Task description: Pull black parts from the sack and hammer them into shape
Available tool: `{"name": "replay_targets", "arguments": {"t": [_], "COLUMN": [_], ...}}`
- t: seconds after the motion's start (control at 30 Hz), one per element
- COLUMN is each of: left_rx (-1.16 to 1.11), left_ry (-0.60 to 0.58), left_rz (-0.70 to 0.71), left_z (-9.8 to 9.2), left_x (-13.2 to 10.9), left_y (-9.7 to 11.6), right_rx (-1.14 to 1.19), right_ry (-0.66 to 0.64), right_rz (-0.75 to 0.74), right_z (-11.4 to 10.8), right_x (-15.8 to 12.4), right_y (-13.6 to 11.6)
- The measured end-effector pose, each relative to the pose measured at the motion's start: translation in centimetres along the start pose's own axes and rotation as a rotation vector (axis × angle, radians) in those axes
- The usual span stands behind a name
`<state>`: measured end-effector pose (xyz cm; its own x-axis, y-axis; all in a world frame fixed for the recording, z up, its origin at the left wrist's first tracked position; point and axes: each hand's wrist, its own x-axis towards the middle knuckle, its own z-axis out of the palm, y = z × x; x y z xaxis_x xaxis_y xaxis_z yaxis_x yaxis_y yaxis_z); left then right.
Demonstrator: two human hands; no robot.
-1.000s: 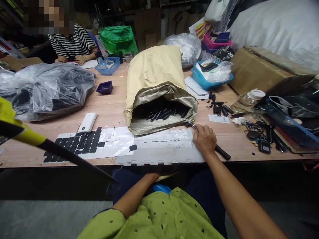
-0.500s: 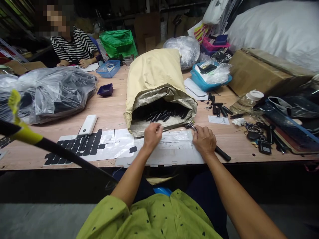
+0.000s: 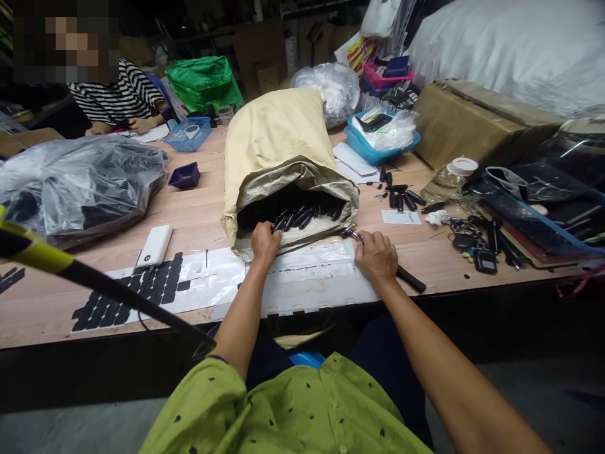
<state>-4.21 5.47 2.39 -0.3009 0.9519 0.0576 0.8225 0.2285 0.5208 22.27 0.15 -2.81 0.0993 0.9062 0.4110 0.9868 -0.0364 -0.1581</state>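
Note:
A cream woven sack [image 3: 278, 120] lies on the table with its mouth facing me. Inside the mouth are several slim black pieces [image 3: 302, 216], which look like small handles. My left hand [image 3: 265, 243] is at the lower left of the opening, its fingers pinched on one of these pieces, partly hidden by the fingers. My right hand [image 3: 379, 257] rests at the right end of the white board [image 3: 312, 290], wrapped round a hammer [image 3: 410, 278] with a black grip. The hammer's metal head points toward the sack's right corner.
A sheet of black stickers [image 3: 127, 293] and a white power bank [image 3: 155, 246] lie to the left, below a large plastic bag [image 3: 80, 189]. Loose black parts [image 3: 399, 197], a jar [image 3: 447, 180] and keys [image 3: 472, 243] are on the right. A co-worker [image 3: 116, 98] sits across the table.
My left hand has moved forward from above the board to the sack's mouth and pinches at the black pieces. My right hand keeps the hammer. The view has shifted slightly right.

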Motion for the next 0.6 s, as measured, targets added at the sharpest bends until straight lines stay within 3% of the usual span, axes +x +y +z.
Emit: {"name": "replay_targets", "arguments": {"t": [0.1, 0.27, 0.37, 0.6], "left_rx": [-0.166, -0.325, -0.293, -0.275], "left_ry": [0.074, -0.224, -0.308, -0.322], "left_rz": [0.177, 0.48, 0.485, 0.468], "left_z": [-0.5, 1.0, 2.4, 3.2], "left_x": [-2.1, -6.0, -6.8, -6.6], "left_y": [-0.1, 0.9, 1.2, 0.9], "right_rx": [-0.01, -0.027, -0.028, 0.038], "right_ry": [-0.012, -0.011, -0.014, -0.069], "right_rz": [0.004, 0.006, 0.004, 0.021], "right_z": [0.0, -0.1, -0.2, -1.1], "right_x": [0.0, 0.1, 0.0, 0.5], "right_y": [-0.1, -0.1, -0.2, 0.2]}}
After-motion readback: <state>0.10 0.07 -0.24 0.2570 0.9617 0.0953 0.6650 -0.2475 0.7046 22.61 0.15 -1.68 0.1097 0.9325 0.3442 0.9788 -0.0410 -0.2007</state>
